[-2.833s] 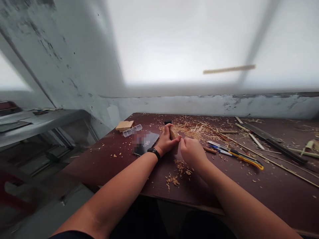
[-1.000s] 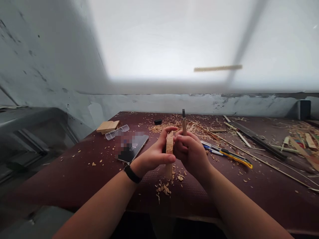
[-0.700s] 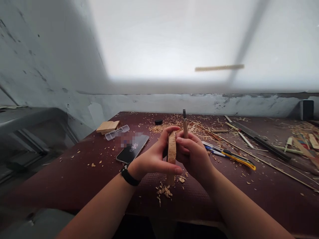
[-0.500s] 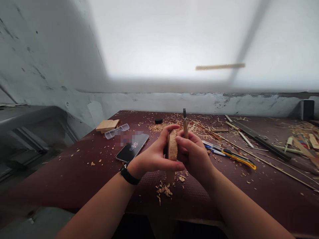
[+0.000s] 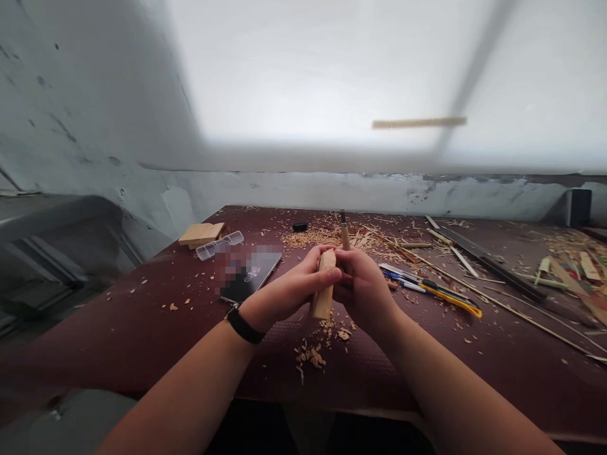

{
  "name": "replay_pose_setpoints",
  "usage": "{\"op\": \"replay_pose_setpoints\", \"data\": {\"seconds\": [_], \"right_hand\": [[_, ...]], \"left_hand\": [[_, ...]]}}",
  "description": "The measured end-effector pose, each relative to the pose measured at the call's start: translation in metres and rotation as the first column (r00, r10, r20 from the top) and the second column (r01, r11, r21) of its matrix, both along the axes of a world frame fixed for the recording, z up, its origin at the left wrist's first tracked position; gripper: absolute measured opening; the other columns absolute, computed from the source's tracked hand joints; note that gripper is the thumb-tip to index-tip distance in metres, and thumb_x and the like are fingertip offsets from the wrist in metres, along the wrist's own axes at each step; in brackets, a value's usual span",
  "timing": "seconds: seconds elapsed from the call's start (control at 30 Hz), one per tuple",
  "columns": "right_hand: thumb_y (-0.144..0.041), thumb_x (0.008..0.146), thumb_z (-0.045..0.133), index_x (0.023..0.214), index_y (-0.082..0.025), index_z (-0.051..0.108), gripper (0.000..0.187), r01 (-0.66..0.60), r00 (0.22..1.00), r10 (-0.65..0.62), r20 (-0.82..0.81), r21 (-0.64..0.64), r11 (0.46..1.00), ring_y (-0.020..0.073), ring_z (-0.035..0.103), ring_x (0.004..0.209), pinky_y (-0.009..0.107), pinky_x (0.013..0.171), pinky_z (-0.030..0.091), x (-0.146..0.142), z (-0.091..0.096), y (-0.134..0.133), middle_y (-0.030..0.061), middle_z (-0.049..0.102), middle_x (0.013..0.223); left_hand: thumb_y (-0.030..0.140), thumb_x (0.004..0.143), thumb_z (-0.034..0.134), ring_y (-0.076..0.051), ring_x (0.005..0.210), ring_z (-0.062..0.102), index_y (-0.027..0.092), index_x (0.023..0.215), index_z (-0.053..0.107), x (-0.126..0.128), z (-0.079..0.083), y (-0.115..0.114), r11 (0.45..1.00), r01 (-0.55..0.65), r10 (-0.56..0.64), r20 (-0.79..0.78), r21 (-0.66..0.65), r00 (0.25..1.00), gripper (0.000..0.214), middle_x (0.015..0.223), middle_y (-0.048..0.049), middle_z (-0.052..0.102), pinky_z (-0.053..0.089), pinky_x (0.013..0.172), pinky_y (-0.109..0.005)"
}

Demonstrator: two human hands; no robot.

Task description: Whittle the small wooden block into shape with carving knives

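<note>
My left hand (image 5: 304, 280) is closed around a pale wood block (image 5: 323, 302), its thumb lying across the face. The block tilts, its rough, carved end up between my hands and its smoother square end toward me. In my right hand (image 5: 367, 281) is a wood carving chisel (image 5: 345, 235) with a wooden handle and a dark metal end pointing up and away. The fingers of that hand also rest close against the block's right side; their tips are partly hidden. Wood shavings (image 5: 313, 354) lie on the dark red table (image 5: 190, 360) below the block.
Left of my hands are a phone (image 5: 253, 276), a clear plastic case (image 5: 219, 245) and wooden boards (image 5: 203, 234). To the right lie a yellow utility knife (image 5: 450, 298), pens, thin sticks and a long dark bar (image 5: 493, 264). A small black object (image 5: 300, 226) sits at the back.
My left hand has turned the block, so its square end now faces me higher up. Both hands are closer together, and the chisel has shifted slightly left and lower.
</note>
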State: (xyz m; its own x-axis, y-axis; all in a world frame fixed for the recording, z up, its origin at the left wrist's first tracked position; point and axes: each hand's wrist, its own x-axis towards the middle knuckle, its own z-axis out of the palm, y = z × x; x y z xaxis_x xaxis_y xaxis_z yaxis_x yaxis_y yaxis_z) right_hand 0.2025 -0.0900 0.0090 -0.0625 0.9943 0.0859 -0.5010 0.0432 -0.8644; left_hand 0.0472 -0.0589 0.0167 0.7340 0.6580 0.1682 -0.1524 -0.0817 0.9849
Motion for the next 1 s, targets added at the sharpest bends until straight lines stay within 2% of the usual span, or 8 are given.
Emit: {"op": "replay_pose_setpoints", "data": {"seconds": [0.13, 0.3, 0.5, 0.6, 0.7, 0.83, 0.93, 1.0], "right_hand": [[-0.042, 0.105, 0.065, 0.105, -0.014, 0.066, 0.028, -0.069, 0.997, 0.07, -0.017, 0.042, 0.997, 0.007, 0.053, 0.059, 0.02, 0.051, 0.047, 0.001, 0.001, -0.002, -0.0018, 0.061, 0.082], [-0.04, 0.102, 0.067, 0.081, -0.017, 0.054, 0.034, -0.065, 0.997, 0.069, -0.038, 0.099, 0.993, 0.0039, 0.029, 0.044, 0.017, 0.04, 0.026, -0.002, 0.005, -0.005, -0.0103, 0.038, 0.059], [-0.051, 0.092, 0.074, 0.073, -0.022, 0.045, 0.045, -0.046, 0.999, 0.047, -0.015, 0.098, 0.994, 0.0056, 0.022, 0.041, 0.023, 0.039, 0.016, -0.004, 0.01, -0.009, -0.0102, 0.031, 0.054], [-0.046, 0.089, 0.081, 0.08, -0.021, 0.053, 0.038, -0.014, 1.0, 0.013, 0.016, 0.073, 0.997, 0.0053, 0.028, 0.043, 0.022, 0.039, 0.019, -0.003, 0.011, -0.011, -0.0097, 0.036, 0.056], [-0.039, 0.095, 0.076, 0.091, -0.017, 0.06, 0.027, 0.031, 0.998, -0.032, 0.045, 0.031, 0.999, 0.0053, 0.038, 0.047, 0.018, 0.042, 0.03, -0.002, 0.009, -0.009, -0.008, 0.046, 0.064], [-0.042, 0.104, 0.065, 0.114, -0.014, 0.066, 0.03, 0.085, 0.994, -0.08, 0.079, -0.06, 0.995, 0.0111, 0.062, 0.072, 0.025, 0.062, 0.056, -0.003, 0.005, -0.005, 0.0026, 0.067, 0.096], [-0.043, 0.104, 0.066, 0.124, -0.015, 0.066, 0.034, 0.089, 0.992, -0.077, 0.102, -0.112, 0.99, 0.017, 0.069, 0.089, 0.034, 0.076, 0.062, -0.004, 0.004, -0.003, 0.0074, 0.069, 0.112], [-0.043, 0.103, 0.066, 0.125, -0.015, 0.066, 0.035, 0.098, 0.989, -0.082, 0.121, -0.129, 0.987, 0.0178, 0.069, 0.092, 0.035, 0.078, 0.062, -0.004, 0.004, -0.004, 0.0079, 0.069, 0.114]], "left_hand": [[0.077, 0.091, 0.059, -0.016, 0.087, 0.065, 0.02, 0.129, 0.05, -0.001, -0.005, 0.0, 0.985, 0.115, -0.104, 0.09, -0.129, 0.991, 0.07, 0.11, -0.0099, 0.065, 0.057, 0.071, -0.027], [0.075, 0.084, 0.072, -0.021, 0.099, 0.07, 0.023, 0.131, 0.055, -0.004, -0.003, 0.002, 0.95, 0.261, -0.236, 0.152, -0.174, 0.96, 0.072, 0.118, -0.0111, 0.068, 0.063, 0.082, -0.032], [0.071, 0.082, 0.076, -0.027, 0.111, 0.071, 0.025, 0.135, 0.056, -0.006, -0.004, 0.004, 0.928, 0.322, -0.29, 0.182, -0.185, 0.94, 0.073, 0.125, -0.0129, 0.066, 0.065, 0.093, -0.042], [0.073, 0.074, 0.082, -0.031, 0.116, 0.07, 0.028, 0.145, 0.048, -0.005, -0.008, 0.006, 0.933, 0.303, -0.272, 0.17, -0.196, 0.947, 0.09, 0.138, -0.0165, 0.06, 0.064, 0.094, -0.047], [0.07, 0.069, 0.088, -0.032, 0.116, 0.069, 0.03, 0.148, 0.042, -0.004, -0.01, 0.007, 0.941, 0.271, -0.249, 0.131, -0.202, 0.96, 0.1, 0.144, -0.0187, 0.056, 0.064, 0.093, -0.048], [0.039, 0.084, 0.084, -0.019, 0.098, 0.069, 0.027, 0.142, 0.045, -0.005, 0.0, 0.003, 0.956, 0.203, -0.201, 0.033, -0.211, 0.979, 0.07, 0.127, -0.0101, 0.06, 0.063, 0.085, -0.036], [0.031, 0.088, 0.078, -0.009, 0.076, 0.058, 0.021, 0.131, 0.05, -0.006, 0.01, -0.001, 0.968, 0.163, -0.171, -0.026, -0.192, 0.985, 0.052, 0.098, -0.0015, 0.059, 0.054, 0.071, -0.023], [0.032, 0.088, 0.078, -0.008, 0.075, 0.054, 0.02, 0.128, 0.053, -0.006, 0.014, -0.002, 0.978, 0.133, -0.145, -0.06, -0.163, 0.988, 0.049, 0.094, -0.0004, 0.058, 0.05, 0.07, -0.021]]}}
